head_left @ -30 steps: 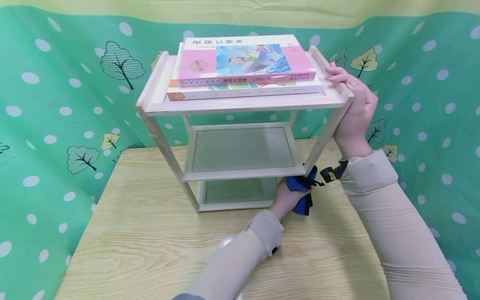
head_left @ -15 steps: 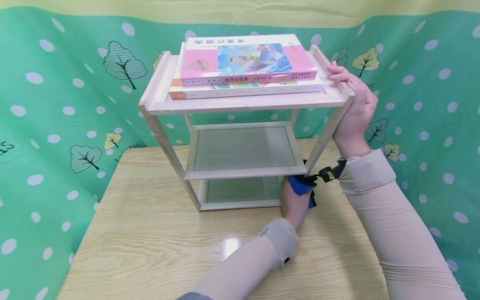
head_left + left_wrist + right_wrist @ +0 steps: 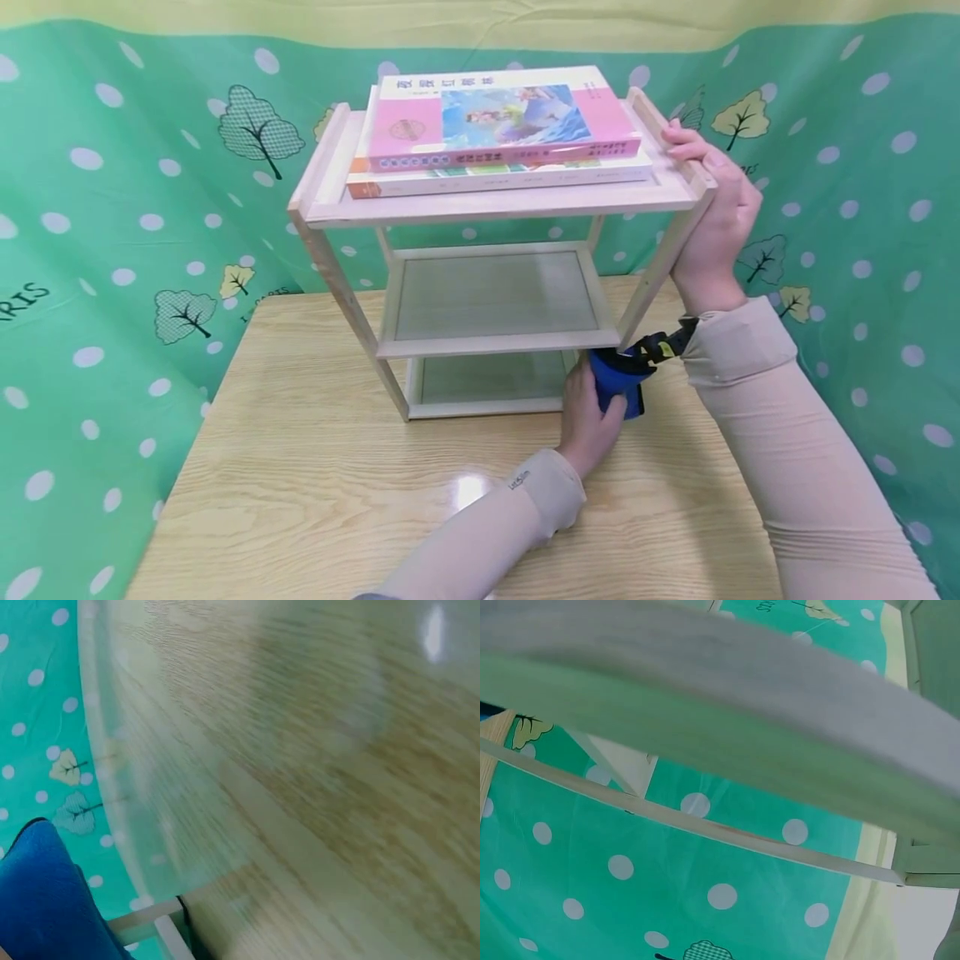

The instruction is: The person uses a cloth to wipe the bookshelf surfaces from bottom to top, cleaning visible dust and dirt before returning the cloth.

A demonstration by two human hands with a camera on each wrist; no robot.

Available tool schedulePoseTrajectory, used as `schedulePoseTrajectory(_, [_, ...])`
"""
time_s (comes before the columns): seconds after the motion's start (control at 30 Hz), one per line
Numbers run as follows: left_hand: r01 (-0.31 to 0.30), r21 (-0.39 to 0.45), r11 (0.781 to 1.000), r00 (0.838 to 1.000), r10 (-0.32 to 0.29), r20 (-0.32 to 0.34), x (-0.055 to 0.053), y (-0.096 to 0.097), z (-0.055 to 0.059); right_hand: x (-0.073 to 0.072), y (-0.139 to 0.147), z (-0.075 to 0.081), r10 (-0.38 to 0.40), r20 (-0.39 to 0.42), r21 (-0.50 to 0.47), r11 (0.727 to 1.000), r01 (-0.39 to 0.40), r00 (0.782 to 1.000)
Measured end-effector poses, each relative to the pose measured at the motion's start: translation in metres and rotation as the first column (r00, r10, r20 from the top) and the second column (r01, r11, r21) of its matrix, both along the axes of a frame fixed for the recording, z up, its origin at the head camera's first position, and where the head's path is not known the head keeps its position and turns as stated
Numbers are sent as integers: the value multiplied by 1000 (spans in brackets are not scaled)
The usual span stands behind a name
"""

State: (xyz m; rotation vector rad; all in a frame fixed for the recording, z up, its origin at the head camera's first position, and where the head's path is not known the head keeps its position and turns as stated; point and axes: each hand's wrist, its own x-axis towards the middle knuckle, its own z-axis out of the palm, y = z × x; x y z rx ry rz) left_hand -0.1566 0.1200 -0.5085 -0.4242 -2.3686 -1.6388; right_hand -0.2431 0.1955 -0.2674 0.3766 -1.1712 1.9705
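Note:
A three-tier pale wooden shelf [image 3: 498,342] stands on the wooden table. My left hand [image 3: 588,421] is at its lower front right leg and grips a blue cloth [image 3: 618,382] with black edging, thumb on the near side. In the left wrist view the same blue cloth [image 3: 49,896] fills the lower left corner. Up at the top tier, my right hand [image 3: 716,221] holds the right side rail [image 3: 660,133], fingers curled over it. A shelf bar [image 3: 727,705] crosses close in front of the right wrist camera. The lower part of the leg is hidden behind the cloth.
Two stacked books [image 3: 502,133] lie on the top tier, the upper one pink and white. A dotted green curtain [image 3: 135,250] hangs behind and on both sides of the table [image 3: 300,483]. A black strap [image 3: 667,343] is on the right wrist.
My left hand has turned about the leg with the blue cloth, and its thumb now shows on the cloth. The right hand keeps its hold on the rail. The head view has shifted slightly.

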Motion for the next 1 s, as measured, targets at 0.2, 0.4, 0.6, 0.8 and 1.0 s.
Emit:
schedulePoseTrajectory(0.2, [-55, 7, 998, 998, 55, 36, -3, 0, -4, 0, 0, -1, 16, 10, -7, 1000, -16, 1000])
schedulePoseTrajectory(0.4, [-124, -37, 992, 987, 127, 99, -9, 3, 0, 0, -1, -2, 28, 7, -8, 1000, -28, 1000])
schedulePoseTrajectory(0.6, [-248, -166, 955, 957, 268, 113, -13, 15, 8, 0, -1, 0, 10, -16, -16, 1000, -10, 1000])
schedulePoseTrajectory(0.8, [-368, -243, 897, 920, 390, 46, -13, 27, 10, 3, 0, 2, -5, 2, -19, 1000, 5, 1000])
schedulePoseTrajectory(1.0, [-255, -190, 948, 958, 274, 83, -16, 19, 7, 3, -1, 1, 15, 14, -17, 1000, -15, 1000])
